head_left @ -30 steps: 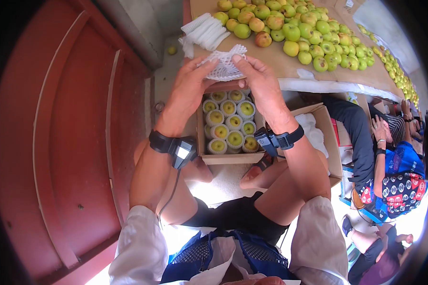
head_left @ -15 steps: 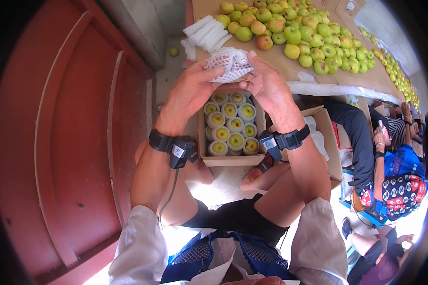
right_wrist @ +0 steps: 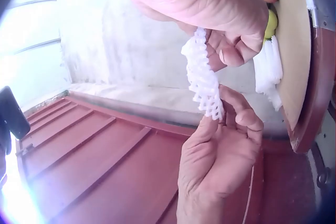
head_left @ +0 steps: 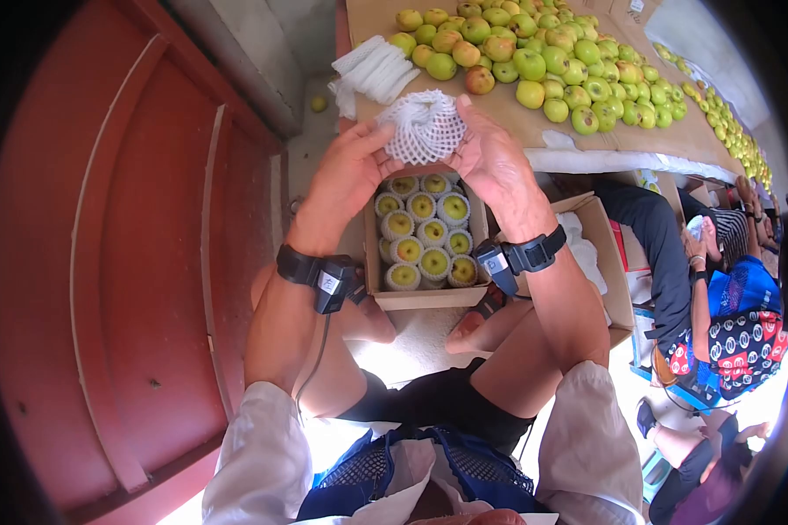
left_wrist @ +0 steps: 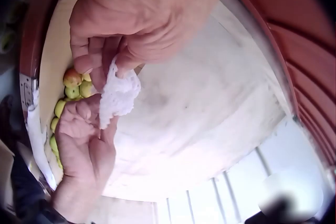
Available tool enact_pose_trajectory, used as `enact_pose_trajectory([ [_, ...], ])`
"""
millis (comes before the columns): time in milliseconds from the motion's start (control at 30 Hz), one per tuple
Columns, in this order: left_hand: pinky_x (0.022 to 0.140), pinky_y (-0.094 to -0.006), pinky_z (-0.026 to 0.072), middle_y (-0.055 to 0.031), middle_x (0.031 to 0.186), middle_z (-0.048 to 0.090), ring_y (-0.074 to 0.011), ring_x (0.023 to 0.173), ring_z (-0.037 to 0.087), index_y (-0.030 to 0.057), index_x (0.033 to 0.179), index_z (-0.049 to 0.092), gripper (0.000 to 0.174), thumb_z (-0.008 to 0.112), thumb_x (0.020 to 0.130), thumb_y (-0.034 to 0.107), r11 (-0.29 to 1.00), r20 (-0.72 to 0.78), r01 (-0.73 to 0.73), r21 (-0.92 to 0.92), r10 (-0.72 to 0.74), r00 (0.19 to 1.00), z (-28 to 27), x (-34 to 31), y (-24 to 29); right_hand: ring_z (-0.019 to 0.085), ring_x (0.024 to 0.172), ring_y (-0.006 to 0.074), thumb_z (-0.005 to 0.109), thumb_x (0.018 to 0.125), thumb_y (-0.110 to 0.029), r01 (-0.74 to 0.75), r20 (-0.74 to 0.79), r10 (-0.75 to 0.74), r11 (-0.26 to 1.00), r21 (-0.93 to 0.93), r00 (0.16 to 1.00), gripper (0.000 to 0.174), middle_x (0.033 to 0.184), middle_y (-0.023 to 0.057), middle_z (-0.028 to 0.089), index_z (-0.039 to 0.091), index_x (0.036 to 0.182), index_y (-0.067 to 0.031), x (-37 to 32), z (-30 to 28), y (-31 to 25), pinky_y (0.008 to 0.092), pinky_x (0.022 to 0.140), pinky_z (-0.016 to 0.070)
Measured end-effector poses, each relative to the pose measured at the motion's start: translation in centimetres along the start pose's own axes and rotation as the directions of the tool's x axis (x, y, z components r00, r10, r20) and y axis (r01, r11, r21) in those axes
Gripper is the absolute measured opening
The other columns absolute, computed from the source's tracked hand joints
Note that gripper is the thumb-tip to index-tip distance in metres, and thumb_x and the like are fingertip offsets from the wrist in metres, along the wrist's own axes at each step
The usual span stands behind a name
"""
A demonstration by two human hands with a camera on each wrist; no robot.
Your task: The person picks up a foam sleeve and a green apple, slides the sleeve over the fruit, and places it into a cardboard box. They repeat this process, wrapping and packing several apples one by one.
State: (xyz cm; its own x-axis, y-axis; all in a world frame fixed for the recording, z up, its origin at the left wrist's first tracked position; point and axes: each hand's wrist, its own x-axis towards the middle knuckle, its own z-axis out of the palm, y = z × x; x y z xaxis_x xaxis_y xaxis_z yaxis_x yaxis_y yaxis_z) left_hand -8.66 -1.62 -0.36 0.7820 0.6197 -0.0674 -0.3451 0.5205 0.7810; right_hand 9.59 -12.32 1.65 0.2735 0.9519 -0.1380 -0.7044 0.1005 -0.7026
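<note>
Both hands hold a white foam fruit net (head_left: 422, 131) between them above the box, at the table's near edge. It is spread into a round, cup-like shape with a gathered middle. My left hand (head_left: 352, 171) pinches its left side, the thumb on top; in the right wrist view the left thumb (right_wrist: 202, 140) lies against the lower end of the mesh. On the opposite side my right hand (head_left: 497, 166) grips the net's edge between thumb and fingers. Seen from the left wrist, the net (left_wrist: 121, 92) appears edge-on between the two hands. No apple shows in it.
Below the hands sits a cardboard box (head_left: 425, 300) of apples in foam nets. A stack of folded nets (head_left: 376, 70) lies on the cardboard-covered table, left of a large apple pile (head_left: 578, 74). Another carton (head_left: 617, 262) stands right; a red door (head_left: 149, 262) is left. People sit further right.
The foam net went from stretched wide, through a bunched state, to a rounder open shape with a gathered centre. The right thumb shifted from the net's top to its right edge.
</note>
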Motion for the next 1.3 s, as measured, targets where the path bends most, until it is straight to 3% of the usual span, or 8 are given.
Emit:
enact_pose_trajectory([
  [100,0.099,-0.0348,0.0517,-0.0061,0.127,0.064,-0.0178,0.115,0.063,0.0053,0.128,0.057,0.029,0.062,0.101,0.015,0.985,-0.007,0.016,-0.171,-0.017,1.0,0.4,-0.2,0.3,0.068,0.093,0.0139,0.056,0.106,-0.03,0.0,-0.064,-0.001,1.0,-0.019,0.998,0.024,0.109,0.0016,0.071,0.065,0.117,-0.0104,-0.4,0.4,0.1,0.0292,0.076,0.0506],
  [200,0.102,-0.0353,0.0502,-0.0056,0.128,0.063,-0.0179,0.118,0.061,0.0052,0.128,0.057,0.03,0.063,0.101,0.016,0.982,0.005,0.001,-0.19,0.0,1.0,0.6,-0.3,0.2,0.068,0.108,0.0194,0.052,0.108,-0.028,-0.02,-0.025,0.019,1.0,-0.024,1.0,0.03,0.121,0.0073,0.07,0.061,0.125,-0.0048,-0.1,-0.3,0.3,0.0351,0.095,0.0536],
  [600,0.105,-0.0409,0.05,-0.0104,0.135,0.059,-0.0233,0.125,0.058,0.0008,0.138,0.05,0.04,0.057,0.104,0.021,0.995,0.097,0.004,-0.101,0.006,0.995,1.0,-0.1,-0.5,0.068,0.11,0.0192,0.046,0.11,-0.029,-0.053,0.105,0.055,0.998,-0.016,0.993,0.035,0.124,0.0083,0.068,0.059,0.13,-0.0036,-0.2,-0.1,1.1,0.035,0.095,0.0556],
  [800,0.085,-0.0318,0.0518,-0.008,0.125,0.063,-0.0172,0.11,0.062,0.0014,0.134,0.053,0.034,0.056,0.105,0.02,0.995,0.138,-0.002,-0.099,0.015,0.99,0.5,0.2,-0.8,0.067,0.11,0.0159,0.046,0.11,-0.026,-0.031,0.048,0.035,0.995,-0.094,0.998,0.034,0.127,0.0068,0.067,0.059,0.133,-0.0044,-0.2,-0.6,1.5,0.0321,0.091,0.0566],
  [900,0.074,-0.0286,0.048,-0.0063,0.119,0.065,-0.0141,0.1,0.061,0.002,0.131,0.055,0.031,0.056,0.105,0.019,0.995,0.123,0.007,-0.095,0.004,0.992,0.6,0.2,-1.1,0.066,0.097,0.0122,0.047,0.11,-0.025,-0.02,-0.036,0.016,0.993,-0.12,0.999,0.03,0.117,0.0029,0.069,0.061,0.128,-0.0053,-0.5,-0.1,1.6,0.0284,0.077,0.0552],
  [1100,0.071,-0.0273,0.0492,-0.0058,0.113,0.066,-0.0143,0.096,0.063,0.0013,0.129,0.056,0.03,0.057,0.104,0.018,0.996,0.038,-0.038,0.081,0.035,0.999,1.3,-0.3,-0.8,0.054,0.073,0.0052,0.05,0.109,-0.025,0.005,-0.003,-0.005,0.982,-0.191,1.0,0.023,0.094,-0.0043,0.066,0.064,0.115,-0.0085,-0.6,-0.5,1.9,0.0239,0.054,0.0347],
  [1200,0.075,-0.0261,0.0502,-0.0062,0.113,0.067,-0.0131,0.097,0.063,0.0011,0.128,0.056,0.03,0.059,0.103,0.018,0.964,-0.102,-0.051,0.26,0.08,0.991,2.4,-0.7,-0.7,0.056,0.068,0.0042,0.061,0.104,-0.025,0.021,0.004,-0.021,0.987,-0.159,1.0,0.017,0.086,-0.003,0.067,0.066,0.104,-0.0088,-0.4,-0.5,2.0,0.0223,0.051,0.0353],
  [1300,0.078,-0.0262,0.051,-0.0062,0.111,0.068,-0.0116,0.097,0.064,0.0012,0.122,0.06,0.028,0.061,0.102,0.02,0.68,-0.223,-0.168,0.713,0.447,0.866,1.9,0.1,-2.1,0.055,0.068,0.0043,0.061,0.103,-0.026,0.045,-0.049,-0.055,0.981,-0.191,0.997,0.018,0.085,-0.0034,0.066,0.066,0.103,-0.0083,-0.7,0.1,2.0,0.022,0.053,0.0352],
])
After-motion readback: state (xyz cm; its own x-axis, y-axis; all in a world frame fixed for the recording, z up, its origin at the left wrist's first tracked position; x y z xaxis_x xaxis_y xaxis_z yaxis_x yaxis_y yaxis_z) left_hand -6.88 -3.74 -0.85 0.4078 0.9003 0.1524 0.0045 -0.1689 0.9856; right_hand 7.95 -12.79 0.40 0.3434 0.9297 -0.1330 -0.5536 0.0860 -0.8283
